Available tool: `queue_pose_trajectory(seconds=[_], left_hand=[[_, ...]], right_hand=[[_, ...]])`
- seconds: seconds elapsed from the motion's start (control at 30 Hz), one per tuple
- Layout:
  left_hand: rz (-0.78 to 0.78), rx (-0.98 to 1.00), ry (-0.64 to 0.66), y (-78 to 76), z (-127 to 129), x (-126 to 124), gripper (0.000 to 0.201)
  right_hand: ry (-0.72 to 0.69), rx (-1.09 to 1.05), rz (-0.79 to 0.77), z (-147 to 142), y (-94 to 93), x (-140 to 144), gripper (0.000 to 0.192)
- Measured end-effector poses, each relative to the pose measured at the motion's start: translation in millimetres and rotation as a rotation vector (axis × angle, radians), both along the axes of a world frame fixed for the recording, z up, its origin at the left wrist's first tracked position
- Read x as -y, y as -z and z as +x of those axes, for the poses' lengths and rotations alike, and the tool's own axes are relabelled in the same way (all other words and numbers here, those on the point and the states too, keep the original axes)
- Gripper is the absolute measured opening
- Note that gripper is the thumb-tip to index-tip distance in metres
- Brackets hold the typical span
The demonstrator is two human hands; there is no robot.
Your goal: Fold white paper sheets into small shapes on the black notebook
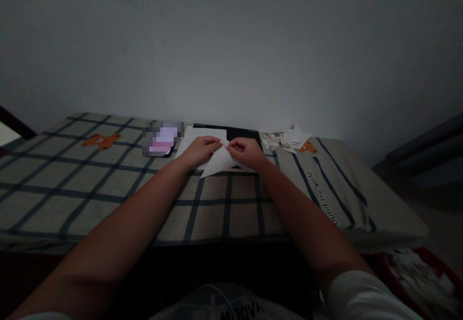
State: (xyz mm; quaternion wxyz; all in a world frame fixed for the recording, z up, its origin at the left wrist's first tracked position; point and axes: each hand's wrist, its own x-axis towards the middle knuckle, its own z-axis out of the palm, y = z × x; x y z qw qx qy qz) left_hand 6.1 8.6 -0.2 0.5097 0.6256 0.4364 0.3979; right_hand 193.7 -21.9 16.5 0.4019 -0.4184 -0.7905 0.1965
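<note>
A white sheet of paper (217, 162), folded to a point at its lower left, is pinched between my two hands above the table. My left hand (202, 150) grips its upper left edge with thumb and fingers. Close beside it, my right hand (246, 151) pinches the same paper near the top, fingers curled. Behind and beneath the hands lie a black flat board (244, 135) with small holes along its far edge and more white paper (206, 132). The fingertips partly hide the fold.
A phone (162, 139) with a lit, blurred screen lies to the left. Folded paper pieces (287, 137) are heaped on the right. The checked tablecloth (210, 204) reaches the wall (231, 59). At lower right stands a red container (430, 257) with pale scraps inside.
</note>
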Motion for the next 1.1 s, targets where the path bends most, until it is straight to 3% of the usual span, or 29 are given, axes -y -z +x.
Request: queue_pose_trajectory(seconds=[0.3,0.57,0.7,0.8,0.93,1.1], left_hand=[[0.148,-0.215,0.1,-10.3,-4.7,4.2,0.032],[0.24,-0.362,0.138,-16.3,-7.1,8.1,0.035],[0.296,-0.434,0.12,-16.2,-6.6,9.1,0.036],[0.425,-0.585,0.031,-13.3,-6.4,8.8,0.035],[0.599,-0.807,-0.104,-9.4,-4.4,9.2,0.035],[0.751,-0.949,-0.069,-13.1,3.2,20.0,0.032]], right_hand=[[0.06,-0.336,-0.353,8.0,-11.2,-4.3,0.02],[0.076,-0.428,-0.54,16.2,-4.6,-9.0,0.017],[0.066,-0.398,-0.569,15.3,-1.0,-9.9,0.017],[0.074,-0.312,-0.563,13.5,2.1,-11.7,0.016],[0.222,-0.056,-0.395,12.1,10.0,-17.5,0.016],[0.354,0.087,-0.301,12.9,20.5,-26.2,0.016]])
